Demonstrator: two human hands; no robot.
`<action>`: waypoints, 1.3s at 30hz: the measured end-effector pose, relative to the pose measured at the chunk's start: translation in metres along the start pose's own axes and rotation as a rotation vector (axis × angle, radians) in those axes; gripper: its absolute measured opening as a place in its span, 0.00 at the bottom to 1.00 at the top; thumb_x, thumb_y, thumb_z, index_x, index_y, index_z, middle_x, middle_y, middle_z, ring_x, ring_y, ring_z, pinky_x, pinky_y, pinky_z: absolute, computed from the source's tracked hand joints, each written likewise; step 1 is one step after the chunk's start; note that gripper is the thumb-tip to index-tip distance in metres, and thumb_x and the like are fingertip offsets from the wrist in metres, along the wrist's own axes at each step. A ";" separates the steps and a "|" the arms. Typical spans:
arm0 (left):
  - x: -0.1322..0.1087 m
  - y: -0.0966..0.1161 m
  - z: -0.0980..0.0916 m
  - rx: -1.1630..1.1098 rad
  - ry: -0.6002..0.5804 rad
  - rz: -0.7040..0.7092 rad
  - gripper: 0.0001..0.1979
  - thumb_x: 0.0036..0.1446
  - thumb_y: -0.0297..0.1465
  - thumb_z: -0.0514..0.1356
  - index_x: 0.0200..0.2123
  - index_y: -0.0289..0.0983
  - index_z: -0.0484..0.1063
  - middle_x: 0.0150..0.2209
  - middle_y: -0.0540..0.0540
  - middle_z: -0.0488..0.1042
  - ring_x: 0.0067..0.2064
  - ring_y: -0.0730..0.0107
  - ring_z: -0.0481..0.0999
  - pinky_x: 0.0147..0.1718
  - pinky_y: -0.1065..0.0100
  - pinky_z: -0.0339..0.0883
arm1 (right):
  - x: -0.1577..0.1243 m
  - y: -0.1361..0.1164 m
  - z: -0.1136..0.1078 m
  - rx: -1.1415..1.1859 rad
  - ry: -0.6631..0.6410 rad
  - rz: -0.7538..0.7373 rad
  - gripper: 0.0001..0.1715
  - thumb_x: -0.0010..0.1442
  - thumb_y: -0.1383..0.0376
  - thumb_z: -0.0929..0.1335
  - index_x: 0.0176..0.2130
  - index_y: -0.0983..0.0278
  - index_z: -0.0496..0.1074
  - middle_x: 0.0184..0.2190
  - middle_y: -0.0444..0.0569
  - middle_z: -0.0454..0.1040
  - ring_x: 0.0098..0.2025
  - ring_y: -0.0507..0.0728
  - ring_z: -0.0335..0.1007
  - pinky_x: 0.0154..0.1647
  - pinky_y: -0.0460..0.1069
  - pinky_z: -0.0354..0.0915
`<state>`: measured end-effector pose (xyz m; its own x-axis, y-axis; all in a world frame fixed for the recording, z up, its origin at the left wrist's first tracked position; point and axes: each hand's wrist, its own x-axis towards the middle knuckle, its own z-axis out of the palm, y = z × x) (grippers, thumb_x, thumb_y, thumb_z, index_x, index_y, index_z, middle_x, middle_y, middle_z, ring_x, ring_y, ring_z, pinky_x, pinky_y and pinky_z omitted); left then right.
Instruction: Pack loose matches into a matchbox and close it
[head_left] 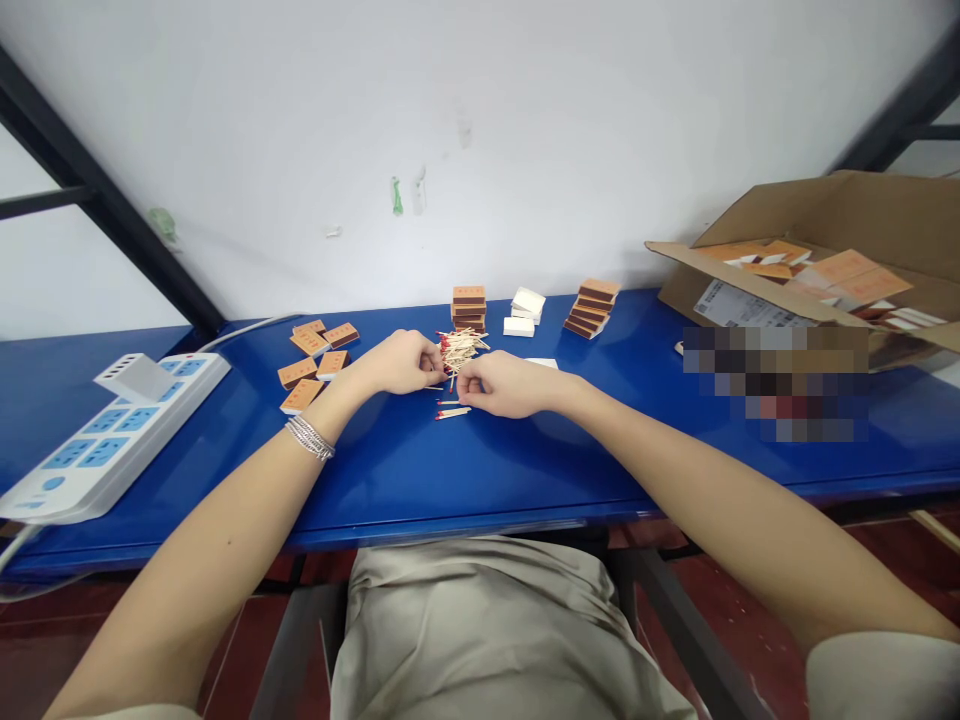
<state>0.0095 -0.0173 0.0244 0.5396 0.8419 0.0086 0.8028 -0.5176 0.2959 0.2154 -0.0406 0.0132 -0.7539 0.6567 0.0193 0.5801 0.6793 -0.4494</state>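
Note:
My left hand (405,362) and my right hand (504,384) meet at the middle of the blue table (465,470), fingers pinched together over a pile of red-tipped matches (459,347). Each hand seems to grip a few matches at the pile's near edge. A few loose matches (453,409) lie just in front of my right hand. A silver bracelet (310,437) circles my left wrist. A white inner tray (541,363) peeks out behind my right hand.
Loose orange matchboxes (315,363) lie left of the pile. Behind it stand two stacks of matchboxes (469,307) (592,306) and white trays (525,308). A white-blue power strip (112,425) rests far left. An open cardboard box (817,260) with more boxes sits right.

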 end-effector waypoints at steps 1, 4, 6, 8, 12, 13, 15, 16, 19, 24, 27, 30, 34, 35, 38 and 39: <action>-0.001 -0.001 -0.003 0.003 -0.009 0.005 0.08 0.49 0.33 0.62 0.31 0.36 0.79 0.24 0.51 0.75 0.24 0.76 0.68 0.27 0.71 0.58 | 0.000 0.000 0.000 0.007 -0.009 -0.004 0.05 0.55 0.71 0.66 0.32 0.65 0.73 0.27 0.45 0.76 0.27 0.49 0.67 0.30 0.44 0.59; -0.005 -0.005 -0.012 0.020 -0.060 0.017 0.10 0.49 0.35 0.63 0.33 0.37 0.80 0.26 0.51 0.76 0.25 0.75 0.69 0.28 0.71 0.59 | 0.000 0.001 -0.002 0.024 -0.005 0.004 0.07 0.56 0.71 0.66 0.34 0.65 0.74 0.29 0.45 0.77 0.27 0.49 0.67 0.30 0.44 0.59; -0.008 -0.008 -0.017 0.039 -0.113 0.011 0.10 0.48 0.35 0.63 0.33 0.38 0.81 0.27 0.50 0.77 0.26 0.74 0.70 0.28 0.71 0.60 | 0.001 0.003 -0.003 0.019 0.032 0.004 0.08 0.56 0.71 0.66 0.36 0.65 0.75 0.29 0.46 0.77 0.27 0.49 0.66 0.31 0.44 0.59; -0.009 -0.010 -0.020 0.049 -0.160 -0.007 0.09 0.47 0.34 0.63 0.32 0.39 0.81 0.27 0.51 0.78 0.26 0.73 0.71 0.28 0.71 0.60 | 0.002 0.005 -0.003 -0.001 0.072 -0.002 0.09 0.56 0.71 0.67 0.37 0.65 0.76 0.29 0.46 0.76 0.27 0.50 0.66 0.32 0.45 0.59; -0.009 -0.009 -0.021 0.049 -0.203 -0.022 0.08 0.47 0.32 0.63 0.31 0.39 0.81 0.28 0.51 0.79 0.28 0.72 0.72 0.29 0.71 0.61 | 0.004 0.007 0.001 -0.043 0.116 -0.009 0.13 0.56 0.71 0.68 0.43 0.65 0.76 0.29 0.46 0.76 0.27 0.50 0.65 0.32 0.45 0.58; -0.009 -0.008 -0.021 0.049 -0.213 -0.025 0.08 0.47 0.31 0.63 0.31 0.39 0.81 0.28 0.50 0.79 0.28 0.72 0.72 0.29 0.71 0.62 | 0.004 0.007 0.003 -0.057 0.123 -0.005 0.15 0.56 0.71 0.67 0.44 0.65 0.76 0.29 0.46 0.76 0.27 0.50 0.66 0.32 0.45 0.58; -0.010 -0.004 -0.021 0.053 -0.227 -0.033 0.08 0.47 0.29 0.62 0.31 0.38 0.81 0.29 0.50 0.79 0.29 0.72 0.73 0.30 0.71 0.62 | 0.006 0.007 0.005 -0.083 0.137 0.006 0.16 0.57 0.71 0.67 0.46 0.65 0.76 0.30 0.47 0.76 0.28 0.51 0.66 0.33 0.46 0.58; -0.011 -0.001 -0.021 0.054 -0.229 -0.035 0.09 0.47 0.29 0.62 0.32 0.38 0.81 0.29 0.50 0.79 0.29 0.72 0.73 0.30 0.71 0.62 | 0.006 0.007 0.006 -0.092 0.143 0.011 0.17 0.57 0.71 0.66 0.47 0.65 0.76 0.30 0.47 0.76 0.29 0.51 0.66 0.33 0.46 0.58; -0.012 0.009 -0.019 0.040 -0.234 -0.025 0.09 0.47 0.28 0.62 0.32 0.37 0.81 0.29 0.49 0.79 0.28 0.72 0.73 0.30 0.71 0.63 | 0.008 0.009 0.009 -0.109 0.151 0.013 0.19 0.58 0.71 0.66 0.48 0.64 0.77 0.31 0.48 0.77 0.30 0.52 0.66 0.34 0.47 0.57; -0.012 0.020 -0.013 -0.021 -0.266 0.083 0.10 0.48 0.29 0.61 0.33 0.36 0.81 0.26 0.50 0.78 0.26 0.74 0.71 0.29 0.72 0.62 | 0.008 0.010 0.010 -0.097 0.155 -0.021 0.19 0.58 0.72 0.64 0.47 0.61 0.77 0.32 0.47 0.77 0.30 0.53 0.66 0.33 0.46 0.56; -0.010 0.018 -0.012 -0.080 -0.239 0.102 0.11 0.52 0.32 0.60 0.34 0.35 0.81 0.26 0.49 0.77 0.25 0.75 0.69 0.29 0.72 0.61 | 0.009 0.011 0.010 -0.092 0.181 -0.048 0.17 0.58 0.72 0.64 0.43 0.63 0.78 0.33 0.48 0.78 0.31 0.52 0.66 0.34 0.46 0.57; -0.009 0.010 -0.014 -0.099 -0.167 0.024 0.12 0.52 0.34 0.60 0.34 0.34 0.80 0.26 0.49 0.77 0.25 0.75 0.69 0.27 0.72 0.60 | 0.012 0.013 0.013 -0.080 0.207 -0.066 0.17 0.60 0.71 0.64 0.43 0.62 0.78 0.34 0.48 0.78 0.32 0.52 0.66 0.35 0.47 0.58; -0.008 0.002 -0.016 -0.059 -0.126 -0.012 0.11 0.50 0.32 0.60 0.34 0.35 0.79 0.28 0.49 0.78 0.26 0.76 0.70 0.27 0.72 0.60 | 0.017 0.015 0.019 -0.082 0.243 -0.039 0.15 0.60 0.70 0.64 0.43 0.62 0.78 0.36 0.48 0.78 0.34 0.53 0.68 0.37 0.47 0.58; -0.008 0.002 -0.016 -0.045 -0.115 -0.013 0.11 0.49 0.32 0.60 0.34 0.35 0.79 0.28 0.49 0.77 0.25 0.76 0.69 0.28 0.72 0.60 | 0.018 0.015 0.021 -0.086 0.248 -0.040 0.14 0.61 0.70 0.64 0.42 0.62 0.78 0.37 0.49 0.78 0.35 0.53 0.68 0.37 0.47 0.58; -0.007 0.002 -0.014 -0.006 -0.087 0.006 0.10 0.49 0.33 0.60 0.33 0.36 0.78 0.26 0.50 0.76 0.25 0.76 0.68 0.27 0.72 0.59 | 0.020 0.016 0.023 -0.084 0.246 -0.075 0.13 0.62 0.69 0.63 0.41 0.63 0.77 0.41 0.50 0.76 0.41 0.55 0.68 0.42 0.48 0.59; -0.007 0.002 -0.013 0.006 -0.084 0.015 0.10 0.49 0.33 0.60 0.32 0.36 0.78 0.26 0.50 0.75 0.25 0.75 0.68 0.27 0.72 0.59 | 0.021 0.016 0.024 -0.081 0.243 -0.084 0.12 0.62 0.69 0.63 0.41 0.63 0.76 0.43 0.50 0.75 0.44 0.56 0.68 0.44 0.49 0.59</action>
<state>0.0035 -0.0221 0.0376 0.5709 0.8183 -0.0671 0.7958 -0.5313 0.2905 0.2016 -0.0241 -0.0149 -0.7100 0.6495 0.2721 0.5486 0.7524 -0.3645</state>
